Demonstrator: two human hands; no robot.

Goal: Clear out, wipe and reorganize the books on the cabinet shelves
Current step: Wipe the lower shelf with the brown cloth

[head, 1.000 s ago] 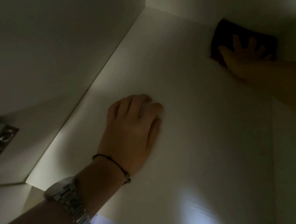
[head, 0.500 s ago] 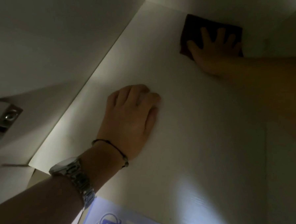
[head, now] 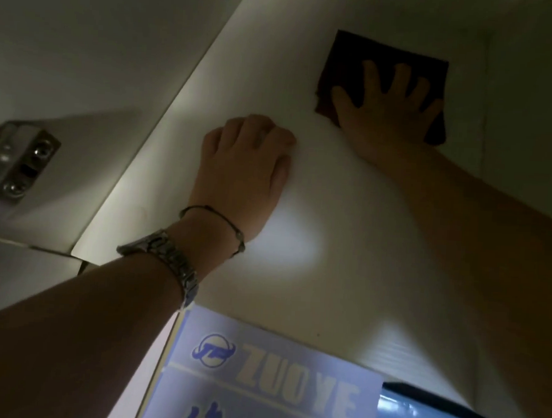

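The bare white shelf board (head: 347,228) fills the dim cabinet. A dark square cloth (head: 356,53) lies flat on it toward the back right. My right hand (head: 388,109) presses on the cloth with spread, straight fingers. My left hand (head: 241,165) rests on the shelf at the middle left, its fingers bent under at the tips, holding nothing. A watch and a thin bracelet sit on the left wrist.
A blue book cover (head: 259,383) with white lettering lies at the bottom edge, below the shelf front. Another blue book (head: 417,417) shows beside it. A metal door hinge (head: 12,160) is fixed to the left cabinet wall (head: 100,55). The right wall (head: 530,94) stands close to the cloth.
My right hand has slid the cloth along the back of the shelf, leftward away from the right corner, then nearer. The view has dropped, showing the blue book covers. My left hand stays put.
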